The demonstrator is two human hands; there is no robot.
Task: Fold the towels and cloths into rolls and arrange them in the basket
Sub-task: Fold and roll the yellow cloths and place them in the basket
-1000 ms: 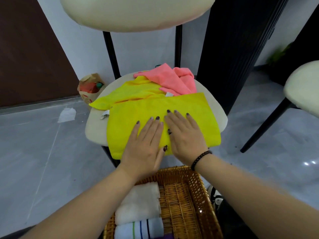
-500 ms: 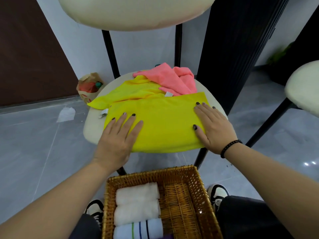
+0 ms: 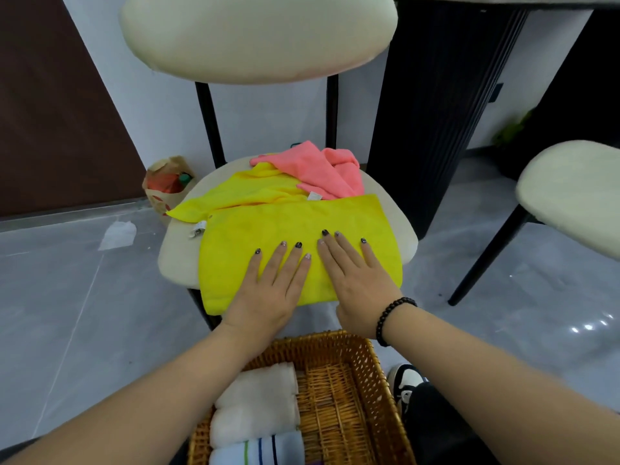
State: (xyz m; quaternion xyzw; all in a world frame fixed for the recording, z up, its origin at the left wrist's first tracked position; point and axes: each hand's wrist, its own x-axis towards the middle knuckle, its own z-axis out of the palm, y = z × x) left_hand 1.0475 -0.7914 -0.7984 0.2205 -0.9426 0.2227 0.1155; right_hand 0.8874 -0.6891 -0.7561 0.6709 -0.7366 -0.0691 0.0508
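Your left hand and right hand lie flat side by side, fingers straight, pressing on the folded yellow cloth and gripping nothing. That cloth is spread on the chair seat under your palms. Beyond your fingertips lie a second yellow cloth and a pink cloth. Below your wrists, the wicker basket holds two white rolls and a striped roll.
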